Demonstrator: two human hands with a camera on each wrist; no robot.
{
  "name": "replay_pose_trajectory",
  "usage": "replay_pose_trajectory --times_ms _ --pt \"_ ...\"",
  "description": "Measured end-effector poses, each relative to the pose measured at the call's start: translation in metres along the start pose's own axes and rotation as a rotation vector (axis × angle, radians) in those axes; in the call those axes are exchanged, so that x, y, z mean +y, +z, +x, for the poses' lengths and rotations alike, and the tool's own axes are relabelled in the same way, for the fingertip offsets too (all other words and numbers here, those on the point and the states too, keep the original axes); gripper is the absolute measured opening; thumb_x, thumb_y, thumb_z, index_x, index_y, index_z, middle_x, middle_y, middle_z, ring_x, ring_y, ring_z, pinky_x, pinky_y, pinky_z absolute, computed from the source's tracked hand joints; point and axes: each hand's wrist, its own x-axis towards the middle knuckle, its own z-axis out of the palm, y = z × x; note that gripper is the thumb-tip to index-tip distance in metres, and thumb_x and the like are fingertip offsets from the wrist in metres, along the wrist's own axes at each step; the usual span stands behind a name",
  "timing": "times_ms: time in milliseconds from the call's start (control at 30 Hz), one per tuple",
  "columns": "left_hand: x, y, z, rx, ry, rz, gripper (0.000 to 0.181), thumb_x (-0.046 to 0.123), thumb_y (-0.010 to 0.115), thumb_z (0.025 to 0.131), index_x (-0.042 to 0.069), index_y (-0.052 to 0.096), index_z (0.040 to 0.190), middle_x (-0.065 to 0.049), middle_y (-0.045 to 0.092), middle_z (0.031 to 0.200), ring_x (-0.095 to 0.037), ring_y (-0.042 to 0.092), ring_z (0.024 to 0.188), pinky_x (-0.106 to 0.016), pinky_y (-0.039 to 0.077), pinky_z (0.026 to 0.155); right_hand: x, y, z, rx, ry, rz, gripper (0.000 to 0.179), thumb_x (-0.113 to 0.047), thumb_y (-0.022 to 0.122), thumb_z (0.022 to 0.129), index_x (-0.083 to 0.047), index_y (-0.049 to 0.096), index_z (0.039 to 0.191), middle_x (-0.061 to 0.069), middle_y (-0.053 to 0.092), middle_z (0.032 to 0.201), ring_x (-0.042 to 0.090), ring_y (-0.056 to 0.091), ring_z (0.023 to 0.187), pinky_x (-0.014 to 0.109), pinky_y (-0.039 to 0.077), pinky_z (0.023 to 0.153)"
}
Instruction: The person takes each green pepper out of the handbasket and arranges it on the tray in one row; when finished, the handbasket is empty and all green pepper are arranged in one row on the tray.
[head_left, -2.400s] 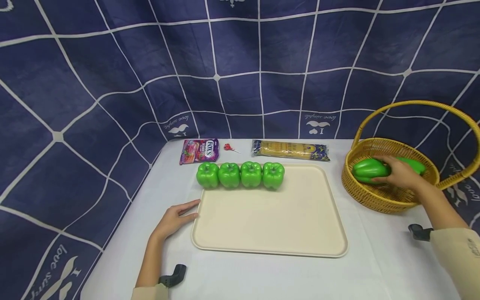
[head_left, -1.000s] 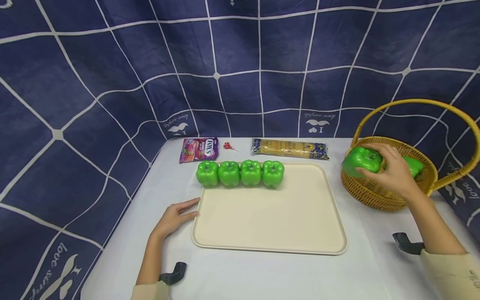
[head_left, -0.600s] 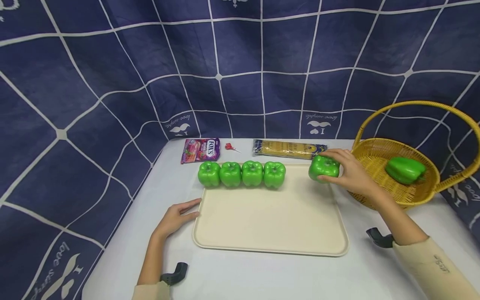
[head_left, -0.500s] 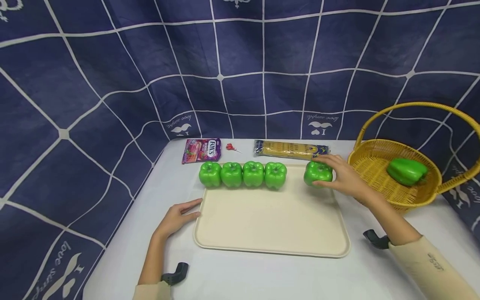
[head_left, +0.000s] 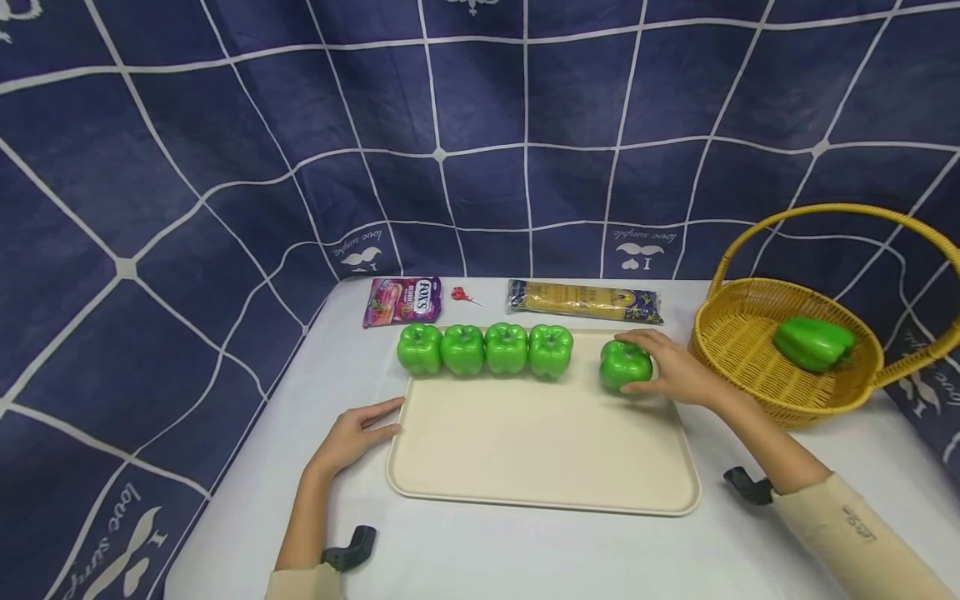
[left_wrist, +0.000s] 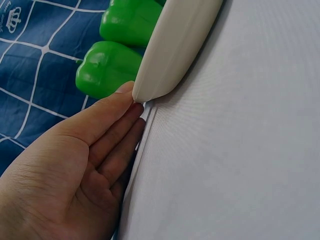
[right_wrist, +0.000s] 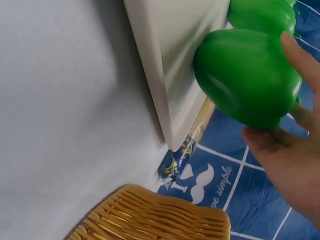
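My right hand [head_left: 671,371] grips a green bell pepper [head_left: 624,367] between thumb and fingers, at the right part of the cream tray [head_left: 540,450]. In the right wrist view, this bell pepper [right_wrist: 245,77] is close to the tray surface; whether it touches is unclear. Several more green bell peppers [head_left: 506,348] stand side by side in a row along the tray's far left edge. Fingers extended, my left hand [head_left: 347,439] touches the tray's left rim; the left wrist view shows the fingertips at the rim [left_wrist: 165,55].
A yellow wicker basket [head_left: 738,392] with a tall handle stands right of the tray, with one green bell pepper [head_left: 813,343] lying inside. Behind the tray lie a purple candy bag [head_left: 403,302], a red lollipop [head_left: 460,293] and a pack of spaghetti [head_left: 585,301]. Blue cloth hangs behind.
My right hand has lifted a bell pepper out of the basket, carried it left over the tray and lowered it. My left hand stays at the tray's rim.
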Motion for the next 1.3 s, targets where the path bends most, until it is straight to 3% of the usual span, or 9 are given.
replay_pose_trajectory --times_ms 167,500,933,1033,1300 --pt "-0.001 -0.001 -0.001 0.007 0.002 0.008 0.049 0.039 0.071 0.079 0.022 0.06 0.124 0.004 0.057 0.126 -0.024 0.045 0.124 -0.045 0.036 0.102 0.0 0.001 0.003 -0.021 0.002 0.0 0.081 -0.022 0.083 0.068 -0.007 0.042 0.136 0.024 0.042 0.126 0.042 0.045 0.112 0.062 0.04 0.089" --pt "-0.001 0.0 -0.001 0.005 -0.004 0.012 0.05 0.04 0.071 0.079 0.022 0.06 0.124 0.004 0.057 0.126 -0.024 0.045 0.124 -0.046 0.035 0.103 -0.003 0.013 0.023 0.014 -0.012 0.023 0.086 -0.023 0.082 0.069 0.002 0.035 0.136 0.025 0.04 0.13 0.043 0.043 0.116 0.06 0.034 0.097" --pt "-0.002 0.001 0.0 0.01 0.008 0.011 0.05 0.039 0.071 0.079 0.022 0.061 0.124 0.003 0.057 0.126 -0.024 0.045 0.124 -0.046 0.034 0.103 -0.009 0.023 0.029 0.021 0.021 0.035 0.091 -0.03 0.079 0.073 0.0 0.028 0.141 0.023 0.035 0.137 0.042 0.035 0.124 0.059 0.029 0.101" --pt "0.004 0.0 -0.002 0.012 0.008 0.013 0.048 0.034 0.071 0.08 0.019 0.06 0.124 0.001 0.057 0.126 -0.025 0.045 0.124 -0.046 0.034 0.103 -0.01 0.022 0.029 0.024 0.031 0.038 0.093 -0.031 0.079 0.073 0.0 0.025 0.142 0.023 0.032 0.14 0.042 0.033 0.126 0.059 0.028 0.102" --pt "0.038 -0.005 -0.013 -0.008 0.013 0.01 0.045 0.02 0.069 0.084 0.007 0.058 0.125 -0.008 0.056 0.127 -0.031 0.044 0.123 -0.048 0.034 0.102 -0.01 0.025 0.028 0.038 0.013 0.046 0.095 -0.031 0.079 0.072 -0.001 0.024 0.143 0.024 0.031 0.141 0.042 0.032 0.127 0.06 0.027 0.102"
